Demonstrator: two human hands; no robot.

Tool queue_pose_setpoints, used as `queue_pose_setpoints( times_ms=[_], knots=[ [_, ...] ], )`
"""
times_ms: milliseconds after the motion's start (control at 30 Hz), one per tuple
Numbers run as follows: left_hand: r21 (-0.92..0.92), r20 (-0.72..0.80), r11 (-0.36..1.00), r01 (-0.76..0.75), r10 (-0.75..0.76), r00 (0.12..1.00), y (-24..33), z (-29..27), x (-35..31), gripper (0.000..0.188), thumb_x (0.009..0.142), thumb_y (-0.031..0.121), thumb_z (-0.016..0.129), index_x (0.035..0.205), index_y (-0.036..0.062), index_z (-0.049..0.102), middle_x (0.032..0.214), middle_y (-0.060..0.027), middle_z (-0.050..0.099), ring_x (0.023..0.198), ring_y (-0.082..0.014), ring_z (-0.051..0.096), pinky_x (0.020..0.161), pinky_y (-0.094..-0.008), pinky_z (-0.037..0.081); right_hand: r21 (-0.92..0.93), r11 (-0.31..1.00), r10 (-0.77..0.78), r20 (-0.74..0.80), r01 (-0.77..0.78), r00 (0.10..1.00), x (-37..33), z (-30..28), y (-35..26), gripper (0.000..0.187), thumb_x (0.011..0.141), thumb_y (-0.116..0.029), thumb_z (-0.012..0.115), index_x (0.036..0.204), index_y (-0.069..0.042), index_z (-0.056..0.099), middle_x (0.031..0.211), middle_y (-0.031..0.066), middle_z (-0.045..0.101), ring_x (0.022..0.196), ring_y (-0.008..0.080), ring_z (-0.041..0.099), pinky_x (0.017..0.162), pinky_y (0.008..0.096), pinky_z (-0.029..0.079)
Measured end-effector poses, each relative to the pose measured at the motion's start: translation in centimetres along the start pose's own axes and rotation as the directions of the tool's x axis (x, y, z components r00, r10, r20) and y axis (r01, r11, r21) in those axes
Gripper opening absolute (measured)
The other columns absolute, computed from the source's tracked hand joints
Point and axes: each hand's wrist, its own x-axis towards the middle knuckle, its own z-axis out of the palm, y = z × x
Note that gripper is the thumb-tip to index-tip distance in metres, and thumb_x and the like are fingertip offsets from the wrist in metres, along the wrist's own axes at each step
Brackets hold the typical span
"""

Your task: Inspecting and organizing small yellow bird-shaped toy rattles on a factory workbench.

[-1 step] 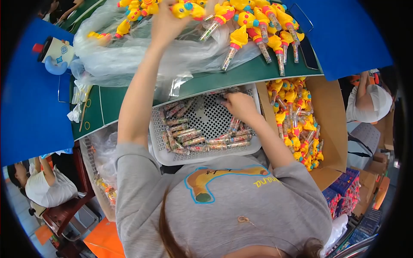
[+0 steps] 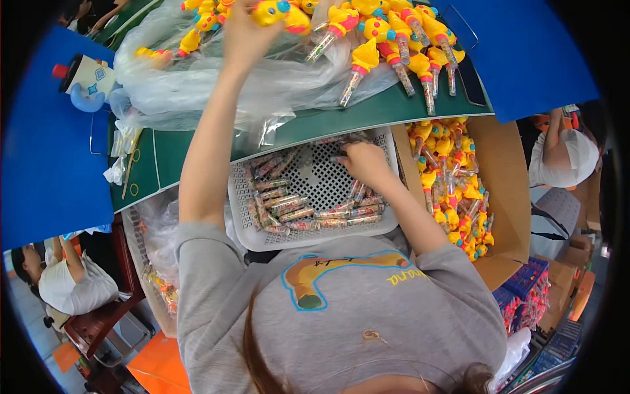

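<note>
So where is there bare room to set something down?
Bare mesh shows mid-basket in the white perforated plastic basket, between the candy tubes and the right hand. A green mat strip lies left. Yellow duck toys crowd the far side and the cardboard box.

Open perforated floor at centre of white mesh tray (image 2: 249, 217), upper middle part bare; candy tubes (image 2: 295, 213) heaped along lower edge and left side. Right hand (image 2: 361, 161) occupying upper right corner of tray. Left hand (image 2: 239, 33) raised at top centre, gripping a yellow duck toy (image 2: 282, 12); forearm crossing left of tray. Crumpled clear plastic bag (image 2: 197, 88) and row of duck toys (image 2: 394, 39) crowding green mat (image 2: 170, 154) across upper frame. Cardboard box (image 2: 505, 190) at right, packed along its left half, bare cardboard toward right wall.
</note>
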Motion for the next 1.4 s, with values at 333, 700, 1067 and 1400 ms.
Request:
queue_pose_setpoints(
  times_ms=[333,700,1067,1400],
  knots=[
    [-0.951,0.299,-0.219,0.217,-0.487,0.821,7.3,-12.3,-14.5,0.044,0.090,0.044,0.050,0.108,0.0044,0.055,0.099,-0.0094,0.059,0.094,-0.0225,0.060,0.089,-0.0464,0.047,0.575,0.798,-0.165,-0.081,0.181,0.983,-1.6,-4.8,-5.4,0.020,0.081,-0.009,0.062,0.097,-0.001,0.054,0.095,0.0144,0.062,0.086,0.0254,0.064,0.075,0.0346,0.052],
    [-0.979,0.192,-0.130,0.154,-0.835,0.516,12.2,-9.2,-21.1,0.041,0.088,0.042,0.060,0.108,0.0065,0.053,0.097,-0.0085,0.058,0.092,-0.0221,0.060,0.094,-0.0435,0.047,0.680,0.375,-0.279,-0.565,0.630,0.777,-5.2,-8.9,-13.2,0.027,0.075,0.005,0.068,0.099,-0.002,0.058,0.103,0.0135,0.063,0.095,0.0248,0.063,0.081,0.0327,0.051],
    [-0.990,0.138,-0.115,0.077,-0.844,0.518,13.7,-8.6,-20.7,0.040,0.091,0.031,0.059,0.118,0.0060,0.044,0.117,-0.0096,0.050,0.116,-0.0239,0.051,0.095,-0.0438,0.047,0.568,0.479,-0.239,-0.649,0.669,0.722,-4.9,-8.1,-12.2,0.024,0.074,0.005,0.069,0.094,-0.003,0.059,0.100,0.0135,0.065,0.089,0.0248,0.066,0.073,0.0312,0.053],
    [-0.989,0.148,-0.124,0.082,-0.798,0.585,13.1,-7.9,-20.9,0.035,0.094,0.023,0.053,0.122,0.0068,0.039,0.123,-0.0091,0.046,0.112,-0.0196,0.051,0.097,-0.0524,0.046,0.568,0.405,-0.325,-0.643,0.716,0.694,-5.4,-7.9,-11.9,0.028,0.073,0.008,0.069,0.096,-0.002,0.057,0.100,0.0157,0.065,0.088,0.0252,0.066,0.072,0.0317,0.054]
  ],
)
